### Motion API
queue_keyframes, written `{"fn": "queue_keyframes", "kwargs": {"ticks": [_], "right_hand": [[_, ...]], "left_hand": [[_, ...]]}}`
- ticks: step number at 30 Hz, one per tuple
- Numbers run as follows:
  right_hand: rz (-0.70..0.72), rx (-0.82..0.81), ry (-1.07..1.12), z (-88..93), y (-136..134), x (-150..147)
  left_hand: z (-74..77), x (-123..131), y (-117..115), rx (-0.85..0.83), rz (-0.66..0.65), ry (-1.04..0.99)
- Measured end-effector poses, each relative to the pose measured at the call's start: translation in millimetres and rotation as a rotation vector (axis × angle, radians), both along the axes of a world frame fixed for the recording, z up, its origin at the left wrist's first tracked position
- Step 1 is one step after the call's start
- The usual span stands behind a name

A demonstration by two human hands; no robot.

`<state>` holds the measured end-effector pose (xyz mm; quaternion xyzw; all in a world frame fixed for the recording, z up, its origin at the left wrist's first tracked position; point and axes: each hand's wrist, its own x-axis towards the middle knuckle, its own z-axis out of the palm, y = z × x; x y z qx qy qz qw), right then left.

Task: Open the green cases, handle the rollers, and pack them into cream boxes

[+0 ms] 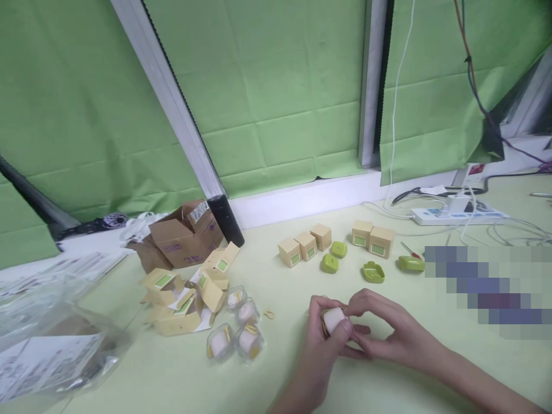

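Note:
A small pale pink block with a dark green edge is held between both hands near the front of the table. My left hand wraps round it from the left, thumb on its front. My right hand pinches its right side and edge with thumb and fingers. Beyond the hands lie a green open shell and small green cases. To the left, several clear plastic packs hold pale blocks with yellow pieces, and a small yellow loop lies beside them.
Small closed tan boxes stand at the back, opened tan boxes and a brown carton at left. A black cylinder leans by the window. A power strip, cables, a red screwdriver and another green case lie right.

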<state>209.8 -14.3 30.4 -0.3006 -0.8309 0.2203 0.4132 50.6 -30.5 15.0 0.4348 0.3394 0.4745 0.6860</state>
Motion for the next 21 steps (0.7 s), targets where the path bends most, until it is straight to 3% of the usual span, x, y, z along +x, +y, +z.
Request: {"fn": "queue_keyframes", "kwargs": {"ticks": [7, 12, 17, 21], "right_hand": [[0.006, 0.081, -0.019, -11.7, 1, 1], [-0.067, 0.212, -0.074, -15.1, 0, -1], [-0.06, 0.43, -0.13, -15.7, -2, -2], [-0.054, 0.408, -0.104, -17.6, -2, -1]], "left_hand": [[-13.9, 5, 4, 0.188, 0.071, 0.034], [-10.5, 11, 2, 0.257, 0.046, 0.077], [-8.2, 17, -6, 0.303, 0.136, 0.126], [-12.7, 16, -5, 0.346, 0.14, 0.13]]}}
